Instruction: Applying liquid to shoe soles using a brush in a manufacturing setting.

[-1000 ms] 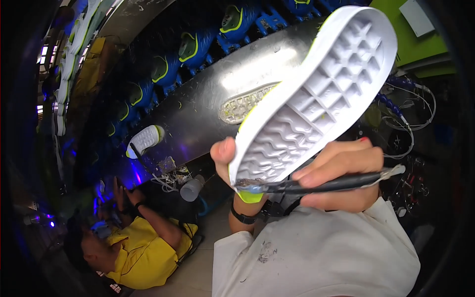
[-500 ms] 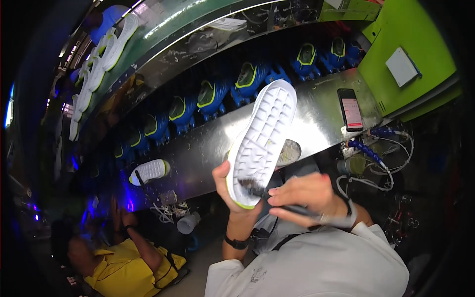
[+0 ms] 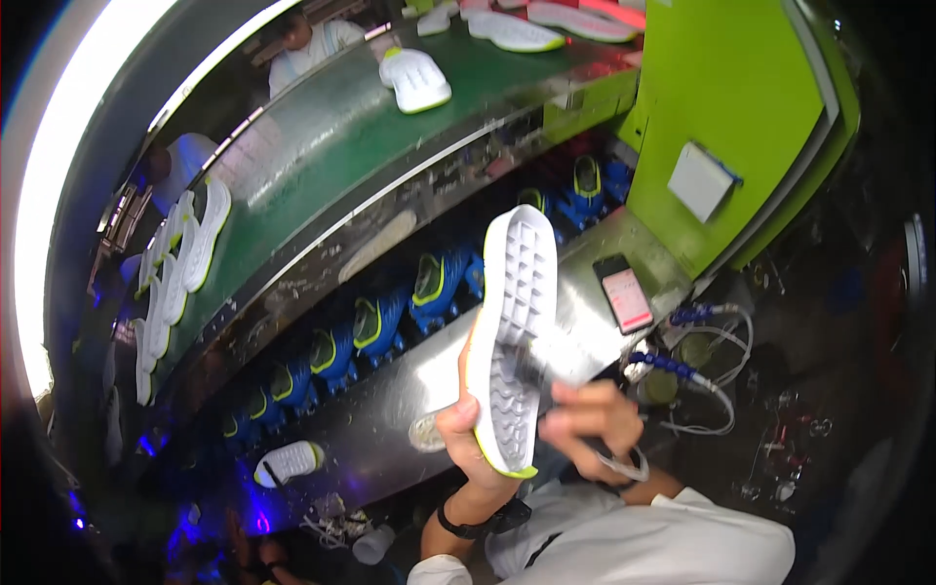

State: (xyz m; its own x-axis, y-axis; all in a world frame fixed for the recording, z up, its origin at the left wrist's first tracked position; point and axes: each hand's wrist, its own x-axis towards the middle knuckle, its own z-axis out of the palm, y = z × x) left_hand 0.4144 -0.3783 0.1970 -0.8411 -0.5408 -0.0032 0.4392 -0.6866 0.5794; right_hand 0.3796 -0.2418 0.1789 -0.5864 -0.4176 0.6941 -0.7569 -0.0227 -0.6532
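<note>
My left hand (image 3: 470,444) is wrapped round the heel half of a white shoe sole (image 3: 526,278) with a yellow-green edge, held up above the metal bench. Its gridded, hollow inner side faces me. Over the sole's middle, the dark bristles of a brush (image 3: 531,363) are smeared by motion. The closed, blurred fingers of my right hand (image 3: 593,421) hold this brush; its pale handle end sticks out below them. Beside my left wrist, a round dish (image 3: 426,434) on the bench is partly hidden. Another white sole (image 3: 290,463) lies farther left, a dark strip across it.
A row of blue shoe uppers (image 3: 378,325) stands behind the metal bench (image 3: 356,429). A phone (image 3: 622,294) lies to the right, near blue jointed hoses (image 3: 673,369) and a green cabinet (image 3: 741,127). Several soles (image 3: 417,80) rest on the green conveyor (image 3: 312,146); people are beyond it and lower left.
The view has tilted up, showing more of the conveyor. The sole stands more upright. The brush has moved from the heel end up to the sole's middle.
</note>
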